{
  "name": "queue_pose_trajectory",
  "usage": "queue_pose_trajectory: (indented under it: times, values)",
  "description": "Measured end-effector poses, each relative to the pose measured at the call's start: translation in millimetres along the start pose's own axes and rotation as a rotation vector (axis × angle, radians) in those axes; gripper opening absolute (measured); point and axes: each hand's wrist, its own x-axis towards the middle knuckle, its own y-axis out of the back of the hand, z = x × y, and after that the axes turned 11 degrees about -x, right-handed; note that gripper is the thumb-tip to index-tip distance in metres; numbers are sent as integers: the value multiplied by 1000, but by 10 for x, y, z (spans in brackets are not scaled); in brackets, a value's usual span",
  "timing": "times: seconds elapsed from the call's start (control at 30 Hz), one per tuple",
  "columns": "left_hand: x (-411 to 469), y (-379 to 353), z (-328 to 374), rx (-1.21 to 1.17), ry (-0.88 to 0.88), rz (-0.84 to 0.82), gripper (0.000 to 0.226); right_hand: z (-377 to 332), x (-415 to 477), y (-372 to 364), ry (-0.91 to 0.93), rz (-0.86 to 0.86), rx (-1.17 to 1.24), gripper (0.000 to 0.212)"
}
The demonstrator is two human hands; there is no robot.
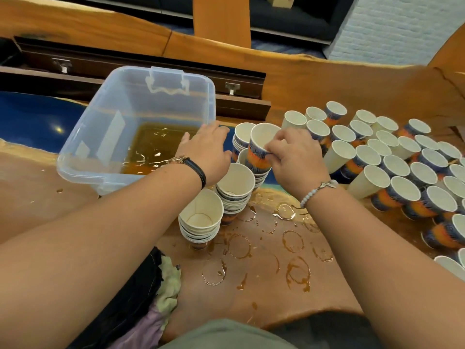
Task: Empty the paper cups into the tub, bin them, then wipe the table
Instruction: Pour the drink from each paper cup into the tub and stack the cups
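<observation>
Nesting an emptied cup (261, 144), right hand (294, 159) pinches its wall just right of the tub (136, 122); left hand (208, 149) hovers open, empty. Best lowered straight onto the stack (254, 170).

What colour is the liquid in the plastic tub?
Amber-brown, like tea, pooled in the clear tub; liquid shows best in the head view.

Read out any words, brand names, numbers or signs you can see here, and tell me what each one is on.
None can be read.
Blue and orange patterned paper cups: a wavy printed pattern only, no lettering visible.
Clear plastic tub holding brown liquid: pale patches show on its wall, possibly stickers; no text readable.
Light box at the top edge: a dark mark, too small and cropped to read.
</observation>
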Motion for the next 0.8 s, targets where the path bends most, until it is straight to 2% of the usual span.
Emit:
queue_pose_trajectory:
  times: [0.13,0.23,0.3,0.4,0.5,0.63,0.73,0.8]
  values:
    - [-2,4,1,24,23,-7,51,-26,-53,-177,37,-121,-90,31]
    - [5,5,25,39,44,-4,52,16,-122,-300,32,-249,-103,47]
    - [29,1,32,82,66,-7,52,126,-197,-304,-17,-250,-72,52]
    - [92,26,109,184,84,26,52,403,-342,-249,-132,-215,-56,47]
    - [168,11,474,135,-13,104,52,851,-609,-216,-307,-314,-152,40]
    - [121,-240,1208,-47,-251,40,49,1472,-1141,-268,-632,-580,-246,46]
    - [49,-548,1617,-117,-383,-58,46,1810,-1611,-339,-790,-557,-275,51]
    - [24,-749,1775,-171,-415,-130,44,1968,-1859,-418,-823,-523,-269,55]
